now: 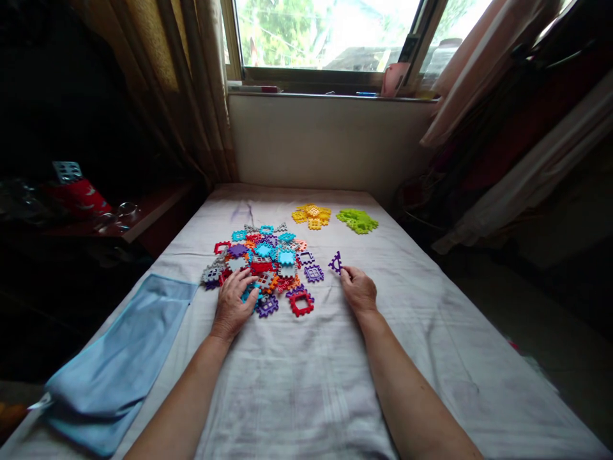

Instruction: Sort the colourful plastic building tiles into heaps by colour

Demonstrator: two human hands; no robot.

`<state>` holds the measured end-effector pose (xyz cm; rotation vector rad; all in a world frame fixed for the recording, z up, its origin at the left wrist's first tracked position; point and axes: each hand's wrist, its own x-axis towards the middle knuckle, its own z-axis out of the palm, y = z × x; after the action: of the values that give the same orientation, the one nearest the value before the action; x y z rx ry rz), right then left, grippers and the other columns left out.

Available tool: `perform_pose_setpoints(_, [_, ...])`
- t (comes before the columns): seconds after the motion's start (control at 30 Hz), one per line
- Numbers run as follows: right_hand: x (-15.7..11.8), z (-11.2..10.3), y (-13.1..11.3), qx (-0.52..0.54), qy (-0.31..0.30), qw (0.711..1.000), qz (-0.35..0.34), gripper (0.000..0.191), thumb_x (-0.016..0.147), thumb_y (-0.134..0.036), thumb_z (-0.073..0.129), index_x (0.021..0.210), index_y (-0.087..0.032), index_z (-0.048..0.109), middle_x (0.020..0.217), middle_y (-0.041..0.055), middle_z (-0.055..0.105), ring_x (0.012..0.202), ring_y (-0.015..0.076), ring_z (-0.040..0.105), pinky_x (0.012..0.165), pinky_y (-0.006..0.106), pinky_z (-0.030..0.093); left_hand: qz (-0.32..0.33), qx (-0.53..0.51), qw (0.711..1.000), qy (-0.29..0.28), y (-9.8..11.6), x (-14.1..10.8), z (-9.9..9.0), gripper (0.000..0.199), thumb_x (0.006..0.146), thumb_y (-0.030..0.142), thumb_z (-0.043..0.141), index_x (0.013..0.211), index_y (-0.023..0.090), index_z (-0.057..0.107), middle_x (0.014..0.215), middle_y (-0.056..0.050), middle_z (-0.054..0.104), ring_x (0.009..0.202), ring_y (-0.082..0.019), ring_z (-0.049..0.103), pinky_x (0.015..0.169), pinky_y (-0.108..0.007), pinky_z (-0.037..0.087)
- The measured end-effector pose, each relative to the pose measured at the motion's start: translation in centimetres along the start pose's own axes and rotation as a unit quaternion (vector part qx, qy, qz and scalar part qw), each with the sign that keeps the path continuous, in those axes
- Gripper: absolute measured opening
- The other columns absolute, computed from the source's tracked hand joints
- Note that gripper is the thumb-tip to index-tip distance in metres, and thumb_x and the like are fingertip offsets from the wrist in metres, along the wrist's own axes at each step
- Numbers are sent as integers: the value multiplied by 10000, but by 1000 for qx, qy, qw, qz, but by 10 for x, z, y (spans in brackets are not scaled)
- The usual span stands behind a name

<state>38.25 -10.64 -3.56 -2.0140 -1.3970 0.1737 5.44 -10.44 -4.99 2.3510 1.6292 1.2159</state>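
Note:
My right hand (pixel 359 291) pinches a purple triangular piece (pixel 336 262) by its lower right corner, right of the mixed pile. My left hand (pixel 234 303) rests on the near left part of the mixed pile (pixel 262 265), fingers spread over the pieces. That pile has red, blue, grey, orange and purple notched pieces. At its right edge lies a purple square piece (pixel 314 273), and nearer me a red square frame (pixel 301 303). Farther back are a yellow pile (pixel 312 216) and, to its right, a green pile (pixel 357 220).
A folded blue cloth (pixel 124 364) lies on the left of the white sheet (pixel 287 396). Beyond the left edge is a dark red shelf (pixel 158 207) with glasses and a red container (pixel 79 197). A window sill (pixel 330 96) and wall stand behind.

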Motion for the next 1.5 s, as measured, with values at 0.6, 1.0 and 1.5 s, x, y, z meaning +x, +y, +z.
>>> perform_pose_setpoints(0.6, [4, -4, 10, -16, 9, 999, 27, 281, 880, -295, 542, 1065, -225, 742, 1031, 64, 701, 852, 177, 643, 768, 283, 471, -14, -6, 1000, -1, 3, 0, 0, 274, 884, 356, 535, 1076, 243, 694, 1285, -68, 660, 1313, -276, 505, 1133, -512, 380])
perform_pose_setpoints(1.0, [1, -8, 5, -24, -14, 999, 29, 253, 872, -267, 556, 1030, -245, 753, 1052, 44, 705, 891, 181, 641, 781, 279, 470, -13, -11, 1000, -3, 3, 2, -2, 268, 887, 354, 536, 1063, 236, 700, 1269, -73, 670, 1292, -276, 522, 1129, -514, 386])
perform_pose_setpoints(1.5, [-1, -6, 5, -18, 6, 1000, 8, 258, 853, -275, 549, 998, -244, 759, 1012, 41, 710, 853, 173, 632, 754, 270, 473, -33, -19, 999, -14, 5, 3, -3, 260, 882, 347, 538, 1058, 248, 701, 1292, -61, 660, 1321, -267, 499, 1145, -517, 366])
